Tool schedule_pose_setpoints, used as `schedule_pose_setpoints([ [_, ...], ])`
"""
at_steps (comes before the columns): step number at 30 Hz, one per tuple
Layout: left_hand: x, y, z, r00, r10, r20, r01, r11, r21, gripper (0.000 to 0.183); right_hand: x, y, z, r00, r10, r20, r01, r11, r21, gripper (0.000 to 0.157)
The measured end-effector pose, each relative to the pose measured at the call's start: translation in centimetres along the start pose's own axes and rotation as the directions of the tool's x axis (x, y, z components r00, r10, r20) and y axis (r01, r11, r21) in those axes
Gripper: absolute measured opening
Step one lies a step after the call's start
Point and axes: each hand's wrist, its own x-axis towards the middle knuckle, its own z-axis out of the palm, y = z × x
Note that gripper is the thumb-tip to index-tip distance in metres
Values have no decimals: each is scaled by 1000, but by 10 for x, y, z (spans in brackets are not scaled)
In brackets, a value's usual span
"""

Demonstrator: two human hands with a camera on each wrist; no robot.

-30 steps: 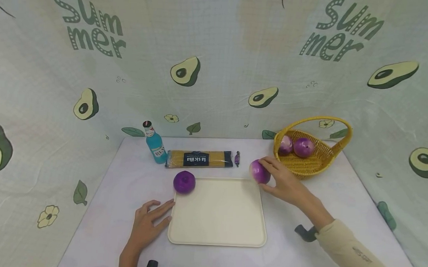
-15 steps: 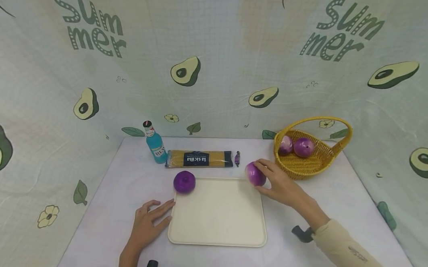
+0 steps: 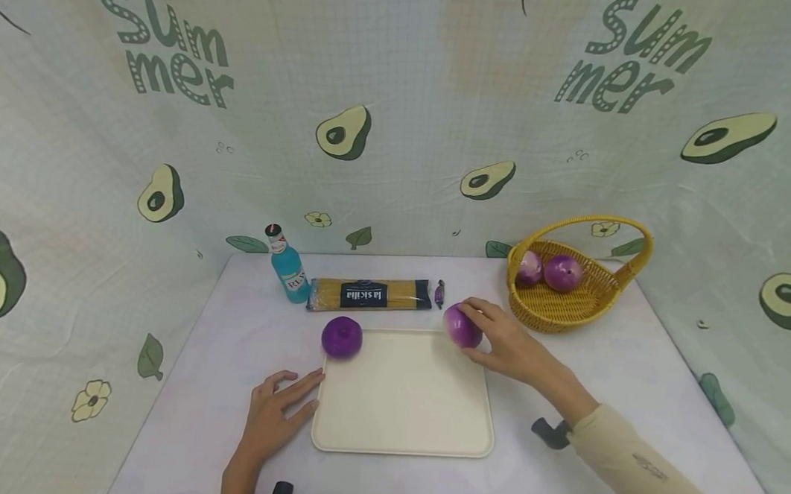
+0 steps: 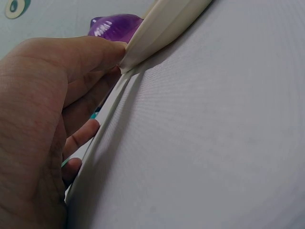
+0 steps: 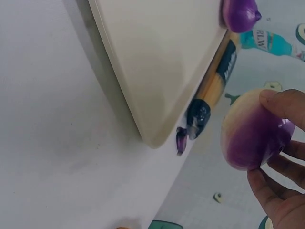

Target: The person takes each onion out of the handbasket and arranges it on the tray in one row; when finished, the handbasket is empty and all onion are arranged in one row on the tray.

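My right hand [image 3: 507, 346] grips a glossy round purple-and-white vegetable [image 3: 460, 327] over the far right corner of the cream tray [image 3: 404, 400]. In the right wrist view, thumb and fingers clasp the purple-and-white vegetable [image 5: 250, 131] on opposite sides, its pale end turned away from the palm. A darker purple vegetable [image 3: 342, 338] with a small pointed tip rests at the tray's far left corner. My left hand [image 3: 275, 414] lies at the tray's left edge with its fingers extended. The left wrist view has the thumb [image 4: 95, 53] touching the rim.
A yellow wicker basket [image 3: 560, 313] with a tall handle stands at the back right, with two purple vegetables inside. Behind the tray lie a pasta packet [image 3: 369, 295] and a small purple-wrapped candy [image 3: 439, 294]. A blue bottle [image 3: 290, 271] is at the back left.
My right hand has carried the purple-and-white vegetable leftward and slightly nearer, from beside the basket to over the tray's far right corner. My left hand has stayed at the tray edge.
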Motion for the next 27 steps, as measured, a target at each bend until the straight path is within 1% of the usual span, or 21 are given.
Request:
schedule_pose_setpoints([
  [13,0,0,0,1000,-16,11,15,1000,13,47,5,-6,10,999,0,48,-1,1000,29,73],
  [21,0,-1,1,1000,-16,8,16,1000,8,47,7,-7,18,999,-44,27,43,998,38,74],
  [27,-1,-2,2,1000,-19,8,19,1000,15,47,7,-6,24,998,-45,41,43,998,42,74],
])
